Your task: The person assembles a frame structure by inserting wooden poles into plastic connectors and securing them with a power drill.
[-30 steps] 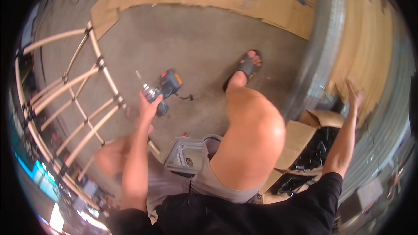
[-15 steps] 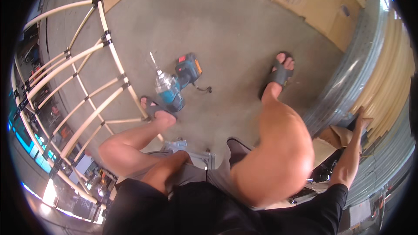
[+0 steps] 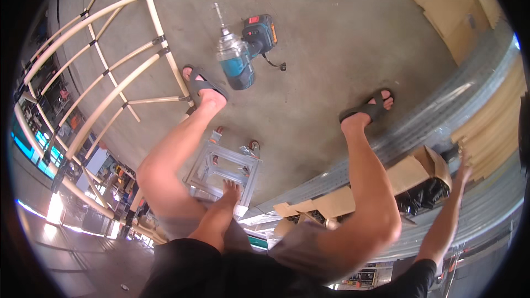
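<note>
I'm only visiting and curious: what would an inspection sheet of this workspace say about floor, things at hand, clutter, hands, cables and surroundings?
Surface: grey concrete floor.
Things at hand: teal-and-black power tool with a metal bit, on the floor; square silver metal frame on casters, between the legs; long tan strips, stacked at right.
Clutter: open brown cardboard boxes holding black plastic-wrapped items.
Hands: left hand, fingers extended, over the silver frame, contact unclear; right hand at the tan strips, grip unclear.
Cables: short black cord beside the power tool.
Surroundings: cream tube lattice with black joints at left; long grey metal lengths and flat brown cardboard at right.
</note>
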### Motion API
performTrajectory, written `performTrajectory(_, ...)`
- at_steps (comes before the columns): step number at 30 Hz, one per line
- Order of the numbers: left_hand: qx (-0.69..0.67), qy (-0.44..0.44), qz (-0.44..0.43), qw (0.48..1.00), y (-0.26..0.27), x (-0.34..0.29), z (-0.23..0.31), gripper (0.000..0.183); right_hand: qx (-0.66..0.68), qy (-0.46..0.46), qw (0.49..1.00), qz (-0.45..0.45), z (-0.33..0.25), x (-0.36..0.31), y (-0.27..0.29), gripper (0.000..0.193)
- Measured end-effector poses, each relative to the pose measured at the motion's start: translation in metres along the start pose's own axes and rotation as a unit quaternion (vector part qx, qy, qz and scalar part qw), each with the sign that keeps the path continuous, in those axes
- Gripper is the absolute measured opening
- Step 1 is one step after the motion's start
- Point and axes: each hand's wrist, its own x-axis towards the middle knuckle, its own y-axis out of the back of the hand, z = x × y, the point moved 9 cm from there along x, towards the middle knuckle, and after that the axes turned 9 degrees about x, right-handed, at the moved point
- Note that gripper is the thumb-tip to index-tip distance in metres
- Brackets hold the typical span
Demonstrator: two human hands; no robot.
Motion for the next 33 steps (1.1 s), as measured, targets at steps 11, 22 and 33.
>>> performTrajectory(11,-0.048,-0.094,-0.070,0.992,-0.097,-0.003,-0.003,0.030,0.129,-0.009,0.977,0.171,-0.004,0.076,-0.020,0.077)
performTrajectory(22,0.045,-0.401,0.090,0.911,0.206,-0.101,0.075,0.045,0.121,0.014,0.983,0.135,-0.065,-0.032,0.002,0.046)
performTrajectory(33,-0.110,-0.303,0.232,0.918,0.370,-0.140,0.067,0.052,0.401,-0.001,0.911,0.094,-0.126,-0.154,0.039,0.035)
